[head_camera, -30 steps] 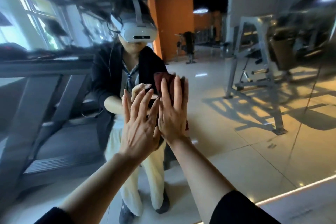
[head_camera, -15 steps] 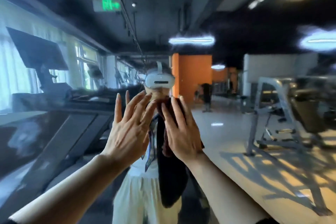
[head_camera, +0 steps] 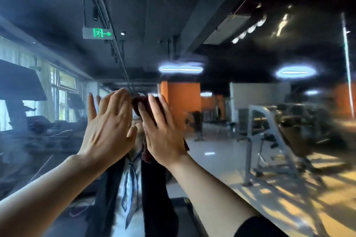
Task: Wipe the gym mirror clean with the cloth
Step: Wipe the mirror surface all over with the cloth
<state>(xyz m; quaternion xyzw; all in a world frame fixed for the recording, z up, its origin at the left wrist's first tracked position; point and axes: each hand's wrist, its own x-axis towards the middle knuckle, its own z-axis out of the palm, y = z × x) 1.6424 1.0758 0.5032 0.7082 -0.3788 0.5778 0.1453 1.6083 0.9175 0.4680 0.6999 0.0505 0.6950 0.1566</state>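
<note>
The gym mirror (head_camera: 240,59) fills the whole view and reflects the room and a person in front of it. A dark red cloth (head_camera: 139,104) lies flat against the glass at the centre. My right hand (head_camera: 161,131) presses on the cloth with straight, spread fingers; most of the cloth is hidden under the palm. My left hand (head_camera: 107,127) is flat beside it on the left, fingers straight, its fingertips at the cloth's upper left edge. Both forearms reach up from the bottom of the frame.
Reflected in the mirror are treadmills (head_camera: 38,129) by the windows at left, a metal weight machine (head_camera: 273,140) at right, an orange pillar (head_camera: 181,106), ring ceiling lights and a green exit sign (head_camera: 98,33).
Both hands have slid the cloth upward on the mirror, from chest height of the reflection to over its head. The view has tilted up toward the ceiling.
</note>
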